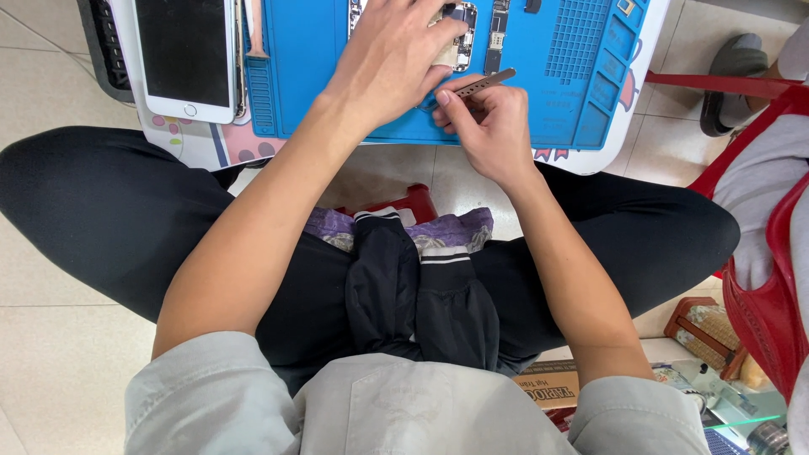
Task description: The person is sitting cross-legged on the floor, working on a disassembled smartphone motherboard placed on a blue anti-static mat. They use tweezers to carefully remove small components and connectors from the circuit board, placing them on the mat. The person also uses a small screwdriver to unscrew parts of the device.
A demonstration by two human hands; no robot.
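Resting at the far edge of the head view, the left hand (389,52) is lying palm-down on the blue work mat (303,59), its fingers (442,34) curled over a small pale pad or cloth pressed against the opened phone board (466,25).

- Right hand (487,118): sitting just near-side of the left, fingers pinched shut around metal tweezers (480,82) — thumb and forefinger closing on the handle end.
- Tweezers: long axis running low-left to upper-right, nearly level with the mat's near edge; the free end is pointing right, towards the grid section of the mat. Whether that end is the tip cannot be told.
- Phone board: lying farther from the person than the tweezers, just beyond the right hand's knuckles and partly under the left fingertips. The left hand is the nearer one, already touching it; the right is close but apart.
- Narrow component strip (496,34): lying upright just right of the board.
- White phone (185,55): lying screen-up, dark, on the counter (198,143) left of the mat, well apart from both hands.
- Red stool (767,278) and another person's shoe (731,80): standing at the right — not involved.
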